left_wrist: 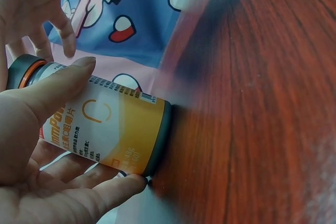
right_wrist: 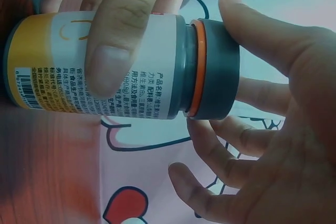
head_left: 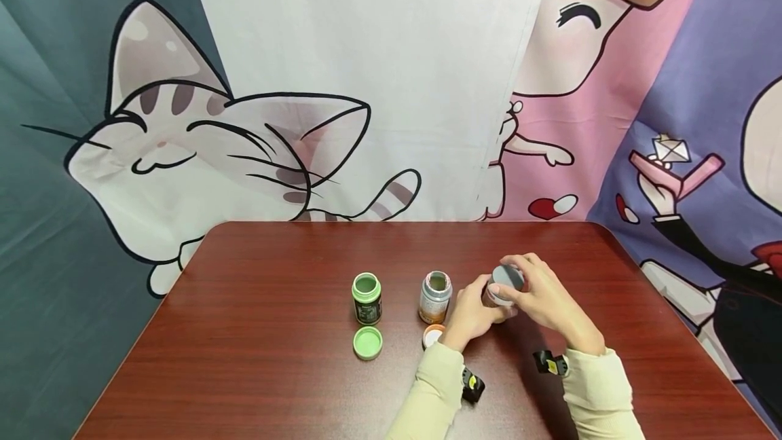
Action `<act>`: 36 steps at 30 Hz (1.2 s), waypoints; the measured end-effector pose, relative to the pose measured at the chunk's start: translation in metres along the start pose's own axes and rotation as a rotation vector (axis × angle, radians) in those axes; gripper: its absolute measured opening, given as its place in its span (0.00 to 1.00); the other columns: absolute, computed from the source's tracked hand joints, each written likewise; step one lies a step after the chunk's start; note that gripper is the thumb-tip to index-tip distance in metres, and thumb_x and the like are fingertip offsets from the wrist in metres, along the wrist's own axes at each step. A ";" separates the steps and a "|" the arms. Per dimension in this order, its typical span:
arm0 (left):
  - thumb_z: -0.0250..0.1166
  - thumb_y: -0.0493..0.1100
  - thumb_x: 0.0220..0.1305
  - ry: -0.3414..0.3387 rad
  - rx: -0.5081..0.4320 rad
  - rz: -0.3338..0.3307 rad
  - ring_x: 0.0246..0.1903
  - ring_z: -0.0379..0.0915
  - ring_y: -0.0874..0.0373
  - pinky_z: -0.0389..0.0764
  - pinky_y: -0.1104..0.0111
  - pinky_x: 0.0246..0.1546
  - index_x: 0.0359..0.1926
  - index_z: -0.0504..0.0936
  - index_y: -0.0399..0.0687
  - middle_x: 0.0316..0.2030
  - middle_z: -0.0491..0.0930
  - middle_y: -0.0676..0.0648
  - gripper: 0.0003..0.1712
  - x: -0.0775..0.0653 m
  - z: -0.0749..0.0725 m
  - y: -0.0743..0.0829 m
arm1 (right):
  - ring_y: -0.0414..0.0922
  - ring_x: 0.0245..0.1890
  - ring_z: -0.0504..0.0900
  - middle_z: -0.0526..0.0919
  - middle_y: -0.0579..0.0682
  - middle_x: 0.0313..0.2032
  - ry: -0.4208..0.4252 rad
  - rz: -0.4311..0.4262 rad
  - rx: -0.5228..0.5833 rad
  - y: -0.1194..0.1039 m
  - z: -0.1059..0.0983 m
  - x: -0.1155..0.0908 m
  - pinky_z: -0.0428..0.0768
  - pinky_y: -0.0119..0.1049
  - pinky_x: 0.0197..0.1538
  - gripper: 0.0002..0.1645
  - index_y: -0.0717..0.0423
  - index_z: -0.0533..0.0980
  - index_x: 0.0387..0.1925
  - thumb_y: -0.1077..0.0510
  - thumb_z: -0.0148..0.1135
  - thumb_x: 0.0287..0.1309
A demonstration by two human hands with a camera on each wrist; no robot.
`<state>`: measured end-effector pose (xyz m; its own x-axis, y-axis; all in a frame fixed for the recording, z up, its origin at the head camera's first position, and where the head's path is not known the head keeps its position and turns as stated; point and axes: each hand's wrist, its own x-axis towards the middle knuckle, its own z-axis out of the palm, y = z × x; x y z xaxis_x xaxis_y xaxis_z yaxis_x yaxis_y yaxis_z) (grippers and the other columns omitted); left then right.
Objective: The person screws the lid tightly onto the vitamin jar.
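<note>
A supplement bottle point(left_wrist: 139, 129) with a white and yellow label stands upright on the table's right side. My left hand point(head_left: 473, 311) grips it round the body, thumb across the label and fingers on the far side. Its dark grey cap point(right_wrist: 221, 72), with an orange ring below, sits at the bottle's neck. Around this cap my right hand point(head_left: 546, 296) curls, thumb on one side and fingertips on the other. In the left wrist view the cap is partly behind the left thumb.
Left of my hands stands an uncapped grey bottle point(head_left: 435, 304), with an orange-rimmed lid point(head_left: 432, 337) before it, partly hidden by my left wrist. Farther left are an open green jar point(head_left: 368, 307) and its green lid point(head_left: 368, 343). A cartoon cloth point(head_left: 379, 39) hangs behind the table point(head_left: 256, 331).
</note>
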<state>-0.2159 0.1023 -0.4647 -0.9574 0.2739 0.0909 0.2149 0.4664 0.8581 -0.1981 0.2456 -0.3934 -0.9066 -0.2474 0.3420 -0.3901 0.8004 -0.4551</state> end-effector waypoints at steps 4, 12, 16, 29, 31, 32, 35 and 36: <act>0.72 0.60 0.43 0.004 0.004 -0.003 0.43 0.73 0.66 0.73 0.68 0.44 0.53 0.73 0.67 0.44 0.78 0.60 0.33 -0.001 0.000 0.001 | 0.46 0.33 0.68 0.73 0.53 0.38 0.006 0.006 -0.006 -0.001 0.000 0.000 0.67 0.38 0.34 0.29 0.55 0.73 0.47 0.46 0.70 0.45; 0.72 0.60 0.42 -0.001 -0.021 0.001 0.40 0.73 0.67 0.73 0.69 0.41 0.52 0.73 0.68 0.40 0.79 0.62 0.33 0.000 0.000 0.000 | 0.50 0.51 0.66 0.66 0.58 0.56 -0.030 -0.022 0.071 0.002 0.001 0.000 0.68 0.49 0.47 0.46 0.57 0.61 0.61 0.44 0.70 0.44; 0.72 0.59 0.43 -0.002 -0.009 -0.001 0.40 0.74 0.66 0.73 0.69 0.41 0.52 0.73 0.68 0.40 0.79 0.62 0.32 0.000 0.000 0.000 | 0.46 0.54 0.65 0.63 0.54 0.60 -0.059 -0.034 0.096 0.002 0.001 0.000 0.67 0.46 0.51 0.46 0.54 0.59 0.63 0.45 0.69 0.46; 0.72 0.56 0.44 -0.007 0.006 -0.023 0.41 0.73 0.66 0.73 0.68 0.41 0.52 0.73 0.66 0.41 0.78 0.60 0.31 0.001 -0.001 0.002 | 0.40 0.32 0.73 0.74 0.50 0.52 -0.101 -0.051 0.138 0.002 -0.001 0.000 0.73 0.32 0.31 0.43 0.47 0.57 0.64 0.61 0.67 0.48; 0.73 0.57 0.43 -0.001 0.004 -0.014 0.42 0.73 0.65 0.73 0.68 0.42 0.52 0.73 0.65 0.41 0.79 0.60 0.32 0.000 -0.001 0.002 | 0.40 0.29 0.72 0.75 0.51 0.50 -0.092 -0.045 0.140 0.003 -0.001 0.001 0.73 0.32 0.31 0.43 0.47 0.57 0.64 0.59 0.68 0.48; 0.73 0.58 0.43 0.003 0.002 -0.010 0.42 0.73 0.65 0.73 0.68 0.42 0.52 0.73 0.65 0.42 0.79 0.60 0.32 0.000 -0.001 0.003 | 0.40 0.29 0.73 0.76 0.51 0.50 -0.087 -0.044 0.138 0.004 -0.001 0.001 0.73 0.33 0.31 0.43 0.47 0.57 0.64 0.58 0.68 0.48; 0.73 0.59 0.42 0.012 -0.001 -0.005 0.43 0.73 0.65 0.73 0.68 0.43 0.53 0.73 0.66 0.42 0.79 0.60 0.34 -0.001 -0.001 0.002 | 0.42 0.32 0.74 0.77 0.52 0.47 -0.071 -0.037 0.118 0.004 0.000 0.001 0.73 0.36 0.33 0.42 0.49 0.58 0.63 0.56 0.69 0.48; 0.73 0.59 0.41 0.012 -0.002 -0.006 0.44 0.73 0.65 0.73 0.68 0.44 0.53 0.73 0.66 0.43 0.79 0.60 0.34 -0.001 -0.001 0.002 | 0.43 0.34 0.74 0.77 0.52 0.46 -0.069 -0.027 0.104 0.004 0.000 0.001 0.72 0.37 0.34 0.43 0.49 0.58 0.63 0.54 0.69 0.48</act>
<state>-0.2150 0.1023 -0.4624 -0.9610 0.2609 0.0921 0.2090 0.4663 0.8596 -0.2005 0.2482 -0.3947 -0.9029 -0.3079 0.3000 -0.4261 0.7329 -0.5303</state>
